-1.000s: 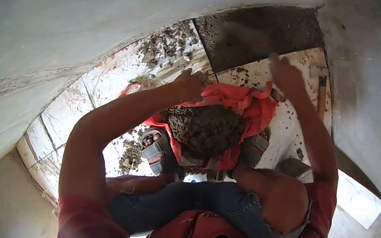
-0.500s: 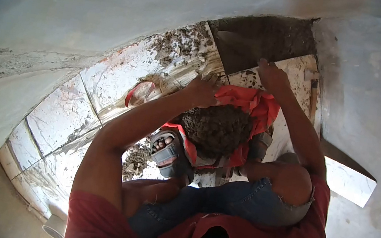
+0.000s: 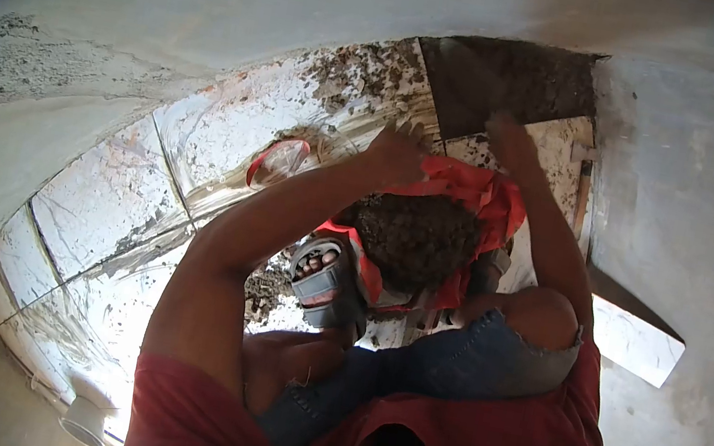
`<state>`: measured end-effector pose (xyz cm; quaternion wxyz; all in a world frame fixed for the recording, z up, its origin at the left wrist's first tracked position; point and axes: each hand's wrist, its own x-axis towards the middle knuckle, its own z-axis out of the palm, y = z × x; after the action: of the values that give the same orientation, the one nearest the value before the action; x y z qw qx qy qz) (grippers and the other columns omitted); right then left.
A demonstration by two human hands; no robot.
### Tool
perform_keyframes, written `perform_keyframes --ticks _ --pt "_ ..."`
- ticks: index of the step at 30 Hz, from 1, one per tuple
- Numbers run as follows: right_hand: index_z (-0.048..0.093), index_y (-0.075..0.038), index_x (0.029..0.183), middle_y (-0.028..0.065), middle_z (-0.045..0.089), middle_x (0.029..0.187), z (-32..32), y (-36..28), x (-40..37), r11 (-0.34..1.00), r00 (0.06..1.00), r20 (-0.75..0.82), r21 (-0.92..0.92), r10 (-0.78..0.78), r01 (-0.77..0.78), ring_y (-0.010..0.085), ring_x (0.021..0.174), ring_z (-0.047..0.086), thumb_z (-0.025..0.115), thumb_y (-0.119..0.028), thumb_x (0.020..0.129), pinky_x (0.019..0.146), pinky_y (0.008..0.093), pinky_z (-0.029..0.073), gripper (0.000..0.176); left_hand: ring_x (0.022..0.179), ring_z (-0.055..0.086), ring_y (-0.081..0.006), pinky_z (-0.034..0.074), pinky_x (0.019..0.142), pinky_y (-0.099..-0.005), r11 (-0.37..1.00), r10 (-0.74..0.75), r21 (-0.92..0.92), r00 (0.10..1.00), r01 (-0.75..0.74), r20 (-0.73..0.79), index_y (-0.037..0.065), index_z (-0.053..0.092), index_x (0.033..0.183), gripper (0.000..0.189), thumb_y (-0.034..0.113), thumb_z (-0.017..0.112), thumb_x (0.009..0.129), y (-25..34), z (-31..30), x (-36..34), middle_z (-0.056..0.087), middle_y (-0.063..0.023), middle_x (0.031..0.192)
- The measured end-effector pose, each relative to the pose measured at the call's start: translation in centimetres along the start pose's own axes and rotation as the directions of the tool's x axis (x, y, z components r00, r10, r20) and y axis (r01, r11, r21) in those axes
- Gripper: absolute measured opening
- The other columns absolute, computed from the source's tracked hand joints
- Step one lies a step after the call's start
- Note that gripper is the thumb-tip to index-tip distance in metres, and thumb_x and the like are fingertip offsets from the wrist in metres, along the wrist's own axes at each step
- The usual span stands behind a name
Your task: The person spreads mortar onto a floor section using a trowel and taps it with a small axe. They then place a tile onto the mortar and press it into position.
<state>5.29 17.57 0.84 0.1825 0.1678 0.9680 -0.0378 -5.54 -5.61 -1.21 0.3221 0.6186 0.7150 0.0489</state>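
A red sack (image 3: 502,211), its mouth folded down, stands between my feet with a heap of dark wet mortar (image 3: 416,238) in it. At the sack's far left rim is my left hand (image 3: 397,152), fingers spread and holding nothing. My right hand (image 3: 512,145) is closed at the near edge of a dark mortar bed (image 3: 550,85) in the corner. From it a blurred grey trowel blade (image 3: 473,65) reaches over the bed; the handle is hidden in the hand.
White tiles (image 3: 110,205) smeared with mortar run along the wall to the left. A red-edged scrap (image 3: 277,162) lies left of the sack. On the right are a wooden-handled tool (image 3: 581,199) and a loose white tile (image 3: 635,340). A grey pipe end (image 3: 86,421) stands at lower left.
The trowel blade has swung rightward and changed its angle over the mortar bed. My left hand has lifted slightly from the sack's rim, with its fingers more spread. The view has shifted a little.
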Motion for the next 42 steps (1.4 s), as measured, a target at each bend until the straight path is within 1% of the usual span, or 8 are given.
perform_keyframes --ticks 1,5,8,14,25,31,33,42 --pt "0.052 -0.004 0.097 0.0215 0.056 0.095 0.3 1.6 0.5 0.985 0.991 0.022 -0.112 -0.130 0.132 0.0399 0.082 0.058 0.045 -0.024 0.086 0.069 0.0493 0.048 0.024 0.129 0.028 -0.0318 0.019 0.105 -0.0475 1.000 0.008 -0.001 1.000 -0.008 0.005 0.003 0.029 0.134 0.069 0.046 0.044 0.082 0.1 0.3 -0.1 0.025 -0.0196 0.140" --pt "0.055 -0.003 0.089 0.0189 0.055 0.093 0.1 4.2 0.9 0.979 1.000 -0.017 -0.204 -0.011 0.007 0.0393 0.082 0.058 0.044 -0.023 0.086 0.069 0.0495 0.048 0.023 0.128 0.029 -0.0323 0.021 0.104 -0.0464 1.000 0.012 -0.019 0.998 -0.013 -0.069 0.002 0.030 0.133 0.069 0.045 0.046 0.082 -0.1 0.6 -0.6 0.025 -0.0202 0.140" --pt "0.051 -0.003 0.095 0.0243 0.058 0.087 0.1 0.7 -1.0 0.992 0.989 -0.076 0.003 0.129 -0.129 0.0418 0.082 0.058 0.045 -0.024 0.085 0.070 0.0502 0.047 0.024 0.127 0.032 -0.0318 0.022 0.104 -0.0468 1.000 -0.009 -0.031 0.993 0.006 -0.120 0.003 0.032 0.132 0.069 0.045 0.048 0.081 -0.7 1.5 -0.5 0.028 -0.0205 0.138" --pt "0.043 -0.002 0.102 0.0259 0.059 0.079 -0.1 6.4 0.9 0.965 0.965 -0.029 -0.023 0.260 -0.260 0.0422 0.082 0.058 0.047 -0.025 0.085 0.070 0.0503 0.047 0.029 0.126 0.034 -0.0322 0.022 0.103 -0.0471 0.999 -0.005 -0.045 0.997 0.002 -0.078 0.003 0.033 0.132 0.069 0.045 0.049 0.081 -0.3 0.5 -0.6 0.030 -0.0213 0.137" --pt "0.043 -0.006 0.104 0.0226 0.059 0.085 0.4 2.3 -2.5 0.944 0.943 -0.051 0.044 0.329 -0.327 0.0420 0.079 0.058 0.046 -0.026 0.086 0.067 0.0508 0.046 0.027 0.127 0.031 -0.0330 0.021 0.104 -0.0481 1.000 0.024 -0.010 0.998 -0.025 -0.051 0.003 0.033 0.132 0.069 0.046 0.048 0.081 0.0 0.5 -0.4 0.029 -0.0212 0.137" --pt "0.041 -0.004 0.101 0.0254 0.057 0.086 -1.0 -2.9 -4.9 0.998 0.998 0.038 -0.029 0.055 -0.054 0.0423 0.084 0.057 0.043 -0.027 0.087 0.071 0.0510 0.045 0.027 0.128 0.029 -0.0325 0.021 0.104 -0.0479 0.997 -0.020 -0.072 0.999 0.017 -0.043 0.005 0.035 0.131 0.065 0.045 0.046 0.082 -0.7 0.9 -0.5 0.028 -0.0207 0.138" --pt "0.041 -0.004 0.102 0.0252 0.057 0.090 0.3 -1.2 -3.5 0.962 0.966 0.005 0.088 0.260 -0.260 0.0431 0.086 0.056 0.042 -0.028 0.087 0.073 0.0518 0.044 0.028 0.128 0.029 -0.0325 0.021 0.104 -0.0481 0.998 -0.034 -0.046 0.997 0.031 -0.074 0.005 0.035 0.132 0.065 0.046 0.046 0.082 -0.7 0.6 -0.5 0.027 -0.0206 0.139" --pt "0.041 -0.003 0.107 0.0289 0.056 0.090 1.2 -2.1 -2.6 0.934 0.939 0.059 0.102 0.338 -0.343 0.0435 0.082 0.056 0.041 -0.026 0.088 0.071 0.0525 0.044 0.030 0.129 0.026 -0.0319 0.020 0.104 -0.0487 0.998 -0.038 -0.044 0.998 0.036 -0.050 0.007 0.033 0.133 0.066 0.046 0.046 0.082 -0.7 0.8 -0.6 0.027 -0.0204 0.139"
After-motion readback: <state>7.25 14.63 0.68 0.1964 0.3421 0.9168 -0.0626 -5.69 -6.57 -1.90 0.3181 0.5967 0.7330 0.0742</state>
